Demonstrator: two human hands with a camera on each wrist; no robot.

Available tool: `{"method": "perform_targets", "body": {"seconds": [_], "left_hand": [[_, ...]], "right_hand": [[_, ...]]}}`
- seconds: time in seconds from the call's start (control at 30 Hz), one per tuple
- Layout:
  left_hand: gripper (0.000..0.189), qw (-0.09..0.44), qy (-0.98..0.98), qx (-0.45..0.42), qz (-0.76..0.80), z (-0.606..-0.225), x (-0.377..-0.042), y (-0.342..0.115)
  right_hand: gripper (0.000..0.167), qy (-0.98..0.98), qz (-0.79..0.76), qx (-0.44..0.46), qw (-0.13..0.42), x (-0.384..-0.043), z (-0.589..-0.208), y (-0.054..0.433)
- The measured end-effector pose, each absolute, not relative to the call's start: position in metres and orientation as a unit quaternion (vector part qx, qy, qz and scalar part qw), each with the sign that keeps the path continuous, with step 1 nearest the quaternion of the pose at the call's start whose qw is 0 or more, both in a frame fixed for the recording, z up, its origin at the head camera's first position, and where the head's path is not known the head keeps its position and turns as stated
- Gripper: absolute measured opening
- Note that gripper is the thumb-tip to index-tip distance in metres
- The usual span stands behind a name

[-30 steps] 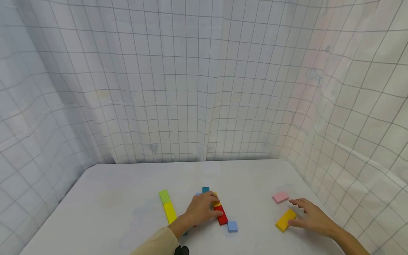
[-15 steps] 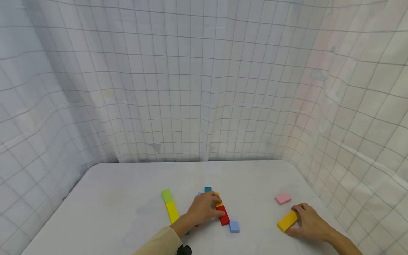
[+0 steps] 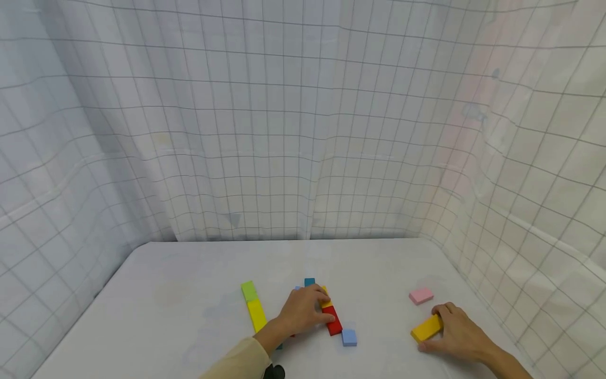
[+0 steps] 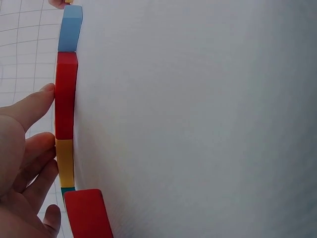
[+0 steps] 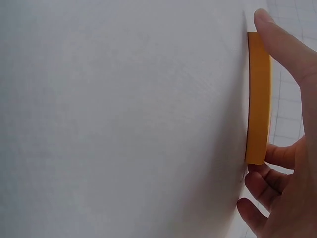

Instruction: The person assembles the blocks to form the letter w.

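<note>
My left hand point(image 3: 303, 310) rests at a row of flat blocks. In the left wrist view its thumb touches a long red block point(image 4: 65, 99), and its loosely bent fingers touch a yellow block point(image 4: 65, 163) joined end to end with the red one. A light blue block point(image 3: 349, 337) stands at the near end of this row; a teal block point(image 3: 310, 282) shows beyond the hand. Far to the right, my right hand point(image 3: 459, 334) grips a long orange-yellow block point(image 5: 258, 99) between thumb and fingers, low at the tabletop. The left hand hides part of the blocks beneath it.
A pink block point(image 3: 421, 296) lies just beyond the right hand. Left of the left hand, a lime green block point(image 3: 249, 290) and a yellow block point(image 3: 257, 315) form another line, partly covered by the forearm. Gridded white curtains point(image 3: 265, 158) surround the white table point(image 3: 189, 284).
The right hand has closed its fingers around the orange-yellow block, which has turned slightly. My left hand has kept its place at the row; the head view has shifted a little.
</note>
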State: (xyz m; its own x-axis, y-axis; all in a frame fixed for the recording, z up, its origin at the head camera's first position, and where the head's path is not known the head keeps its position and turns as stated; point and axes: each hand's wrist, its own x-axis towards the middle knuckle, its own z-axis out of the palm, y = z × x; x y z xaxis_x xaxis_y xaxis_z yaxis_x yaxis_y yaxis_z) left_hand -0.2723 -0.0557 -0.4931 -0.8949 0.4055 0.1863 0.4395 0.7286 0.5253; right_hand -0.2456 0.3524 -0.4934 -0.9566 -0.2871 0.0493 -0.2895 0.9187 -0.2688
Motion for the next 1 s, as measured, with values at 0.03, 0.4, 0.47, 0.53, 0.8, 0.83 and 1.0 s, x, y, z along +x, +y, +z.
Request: {"method": "perform_targets", "body": {"seconds": [0.03,0.4,0.47,0.53,0.8,0.83,1.0], "left_hand": [[0.041,0.031,-0.930,-0.228,-0.288,-0.493,-0.272,-0.056],[0.041,0.028,-0.930,-0.225,-0.288,-0.493,-0.271,-0.055],[0.041,0.029,-0.930,-0.226,-0.288,-0.493,-0.271,-0.055],[0.041,0.029,-0.931,-0.226,-0.286,-0.493,-0.271,-0.055],[0.042,0.025,-0.932,-0.225,-0.284,-0.493,-0.272,-0.056],[0.042,0.025,-0.932,-0.225,-0.283,-0.493,-0.272,-0.056],[0.041,0.027,-0.933,-0.228,-0.277,-0.490,-0.271,-0.056]], "right_hand": [[0.086,-0.980,0.136,0.146,0.006,-0.246,-0.493,0.352],[0.085,-0.974,0.171,0.145,-0.031,-0.252,-0.488,0.348],[0.088,-0.972,0.176,0.152,-0.035,-0.252,-0.487,0.347],[0.091,-0.969,0.183,0.161,-0.034,-0.253,-0.486,0.345],[0.101,-0.954,0.213,0.213,-0.005,-0.253,-0.483,0.336],[0.101,-0.951,0.219,0.220,0.000,-0.252,-0.483,0.335],[0.094,-0.937,0.242,0.251,0.016,-0.256,-0.483,0.327]]}}
